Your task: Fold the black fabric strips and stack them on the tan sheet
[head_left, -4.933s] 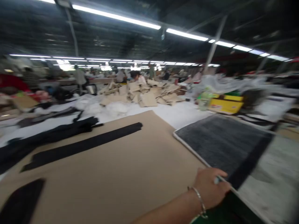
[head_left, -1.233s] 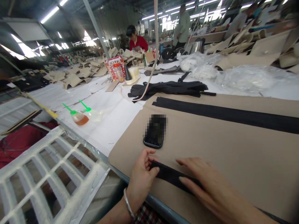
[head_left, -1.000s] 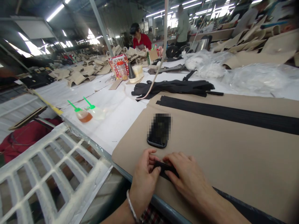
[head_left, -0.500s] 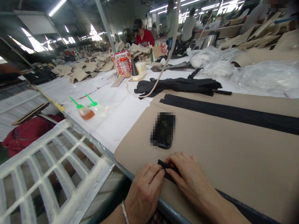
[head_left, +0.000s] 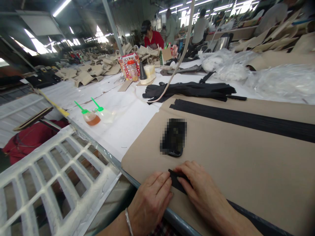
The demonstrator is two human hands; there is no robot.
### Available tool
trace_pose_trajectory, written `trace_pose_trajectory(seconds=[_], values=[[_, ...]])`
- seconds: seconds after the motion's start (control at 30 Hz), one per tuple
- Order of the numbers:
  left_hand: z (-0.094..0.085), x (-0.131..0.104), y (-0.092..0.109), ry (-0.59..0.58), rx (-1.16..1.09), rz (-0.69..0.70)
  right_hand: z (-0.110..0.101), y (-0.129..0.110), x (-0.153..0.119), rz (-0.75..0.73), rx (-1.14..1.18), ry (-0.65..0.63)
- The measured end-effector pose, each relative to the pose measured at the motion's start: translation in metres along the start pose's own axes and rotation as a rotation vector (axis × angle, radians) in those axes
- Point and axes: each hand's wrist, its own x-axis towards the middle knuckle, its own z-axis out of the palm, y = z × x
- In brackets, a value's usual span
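A long black strip (head_left: 178,185) of fabric or leather lies along the table's near edge and passes under my right forearm to the lower right. My left hand (head_left: 154,198) presses its closed fingertips on the strip's left end; its thumb is largely hidden. Close beside it, my right hand (head_left: 198,186) has the strip's far edge between thumb and fingers. The part between both hands shows a flat face. Just beyond them lies a dark, phone-like object (head_left: 176,152), mostly blurred out.
Beige sheet material (head_left: 233,157) covers the table here. Black strips (head_left: 233,119) and a black bundle (head_left: 192,91) lie farther back. Two green-tipped bottles (head_left: 92,118) stand left. A pale hose (head_left: 180,60) hangs down. A white slatted rack (head_left: 59,170) adjoins the table; a person in red (head_left: 155,39) works beyond.
The left thumb has drawn back from the strip, and the left hand has shifted slightly left. The strip's end, raised and folded before, now shows more of its flat face.
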Motion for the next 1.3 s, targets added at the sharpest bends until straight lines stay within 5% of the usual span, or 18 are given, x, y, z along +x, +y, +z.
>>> trace_pose_trajectory(seconds=[0.33,0.57,0.8,1.3], values=[[0.001,0.000,-0.003,0.017,0.056,0.029,0.001,0.003,-0.006,-0.029,0.039,0.010],[0.007,0.001,-0.002,0.174,0.091,0.075,0.004,0.011,-0.012,-0.126,0.056,0.036],[0.004,0.001,-0.003,0.160,0.098,0.067,0.012,0.017,-0.017,-0.326,-0.098,0.127],[0.000,0.001,-0.010,0.162,0.060,0.047,0.015,0.019,-0.026,-0.457,-0.415,0.143]])
